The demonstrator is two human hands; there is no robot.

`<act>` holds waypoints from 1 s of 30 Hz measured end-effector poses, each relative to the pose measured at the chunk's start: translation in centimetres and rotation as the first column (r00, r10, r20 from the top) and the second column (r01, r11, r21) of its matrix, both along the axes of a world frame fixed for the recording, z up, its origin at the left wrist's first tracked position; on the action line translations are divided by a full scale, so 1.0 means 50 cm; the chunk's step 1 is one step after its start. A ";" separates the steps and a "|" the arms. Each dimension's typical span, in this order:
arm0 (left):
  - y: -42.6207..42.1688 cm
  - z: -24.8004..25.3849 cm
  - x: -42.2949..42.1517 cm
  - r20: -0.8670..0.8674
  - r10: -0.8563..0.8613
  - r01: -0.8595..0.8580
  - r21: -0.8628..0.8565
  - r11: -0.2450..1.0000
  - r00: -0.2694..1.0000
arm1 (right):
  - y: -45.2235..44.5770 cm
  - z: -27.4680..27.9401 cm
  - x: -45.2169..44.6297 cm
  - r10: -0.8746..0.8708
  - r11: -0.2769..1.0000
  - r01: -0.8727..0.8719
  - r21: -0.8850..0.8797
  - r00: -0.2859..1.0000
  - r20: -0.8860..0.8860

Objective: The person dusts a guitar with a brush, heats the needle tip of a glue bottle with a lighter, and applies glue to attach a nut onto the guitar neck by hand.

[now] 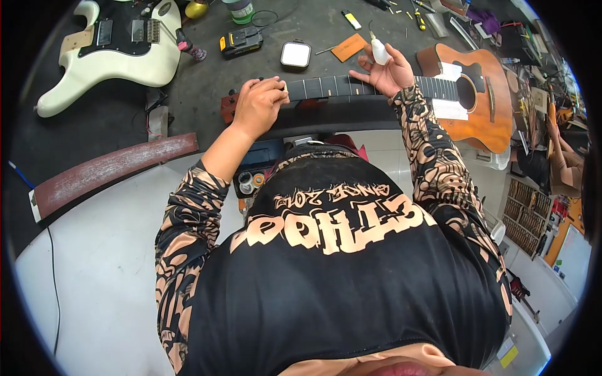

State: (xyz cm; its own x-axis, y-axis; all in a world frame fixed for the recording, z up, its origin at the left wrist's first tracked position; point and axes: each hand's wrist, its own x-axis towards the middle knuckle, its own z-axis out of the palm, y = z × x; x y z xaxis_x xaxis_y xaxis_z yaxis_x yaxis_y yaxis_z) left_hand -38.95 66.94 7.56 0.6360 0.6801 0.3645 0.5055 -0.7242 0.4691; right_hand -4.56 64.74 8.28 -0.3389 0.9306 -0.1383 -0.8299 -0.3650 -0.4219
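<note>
An acoustic guitar [490,128] lies on its back across the bench, its dark fretboard [316,88] running left and no strings seen on it. At the headstock end, my left hand [256,106] is closed, fingers curled around a small pale nut [285,91] at the fretboard's end. My right hand [390,72] hovers over the upper fretboard, holding a small white squeeze bottle [379,51] with a thin needle tip pointing up. Its lower fingers stretch toward the frets. White paper [446,91] covers the top beside the soundhole.
A white electric guitar body [125,59] lies at the left. Behind the neck are a battery pack [241,42], a white-lidded square box [295,55] and an orange-brown sheet [348,47]. Tools crowd the back right. Another person's arm [557,147] shows at the far right.
</note>
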 end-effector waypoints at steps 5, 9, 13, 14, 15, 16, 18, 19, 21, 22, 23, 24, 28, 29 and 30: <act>0.002 -0.005 0.001 0.013 -0.005 0.004 0.025 1.000 1.000 | 0.004 -0.006 0.003 0.005 1.000 -0.005 0.001 1.000 -0.025; 0.000 0.002 0.001 -0.001 -0.005 0.005 0.018 1.000 1.000 | 0.003 -0.009 0.003 0.004 1.000 -0.004 0.006 0.999 -0.032; 0.003 -0.008 -0.001 0.001 -0.011 0.011 0.019 1.000 1.000 | 0.006 -0.014 0.004 -0.008 1.000 0.007 -0.016 0.999 -0.049; 0.000 -0.008 -0.003 -0.008 -0.011 0.011 0.012 1.000 1.000 | 0.008 -0.016 0.005 0.000 1.000 0.000 0.004 0.999 -0.047; 0.000 -0.005 -0.003 -0.005 -0.003 0.003 0.010 1.000 1.000 | 0.008 -0.018 0.005 0.008 1.000 -0.007 0.025 0.999 -0.044; 0.002 -0.003 -0.002 -0.001 0.005 -0.005 0.013 1.000 1.000 | 0.006 -0.019 0.004 0.009 1.000 -0.007 0.023 0.999 -0.053; 0.002 -0.003 -0.003 -0.012 0.010 -0.009 0.019 1.000 1.000 | 0.006 -0.019 0.000 -0.015 1.000 0.015 0.012 0.999 -0.031; 0.003 -0.003 -0.005 -0.017 0.005 -0.005 0.019 1.000 1.000 | 0.007 -0.024 0.000 -0.019 1.000 0.019 0.007 0.999 -0.032; 0.007 -0.004 -0.009 -0.029 0.009 -0.008 0.025 1.000 1.000 | 0.011 -0.024 -0.005 -0.019 1.000 0.019 0.003 0.999 -0.041; 0.006 -0.005 -0.011 -0.027 0.014 -0.014 -0.007 1.000 1.000 | 0.009 -0.025 -0.008 -0.024 1.000 0.023 -0.007 0.999 -0.047; 0.007 -0.006 -0.012 -0.025 0.020 -0.021 -0.037 0.999 0.999 | 0.008 -0.023 -0.010 -0.023 1.000 0.022 -0.015 0.998 -0.058; 0.008 -0.006 -0.013 -0.034 0.028 -0.030 -0.036 0.999 0.999 | 0.011 -0.024 -0.011 -0.014 1.000 0.013 -0.015 0.998 -0.067; 0.006 0.001 -0.016 -0.075 0.051 -0.053 -0.020 0.998 0.996 | 0.013 -0.029 -0.021 -0.035 0.999 0.032 -0.041 0.996 -0.082; 0.007 0.005 -0.016 -0.092 0.052 -0.054 -0.011 0.998 0.994 | 0.014 -0.028 -0.023 -0.038 0.998 0.035 -0.044 0.996 -0.082; 0.008 0.008 -0.016 -0.109 0.055 -0.056 -0.008 0.998 0.993 | 0.014 -0.026 -0.025 -0.036 0.999 0.032 -0.042 0.994 -0.099</act>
State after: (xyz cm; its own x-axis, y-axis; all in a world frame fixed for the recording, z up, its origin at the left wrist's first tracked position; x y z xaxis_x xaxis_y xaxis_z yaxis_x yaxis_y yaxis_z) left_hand -39.75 67.36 7.97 0.6328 0.7189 0.2877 0.5930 -0.6889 0.4170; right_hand -5.79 65.46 6.98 -0.3212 0.9361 -0.1431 -0.8794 -0.3510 -0.3218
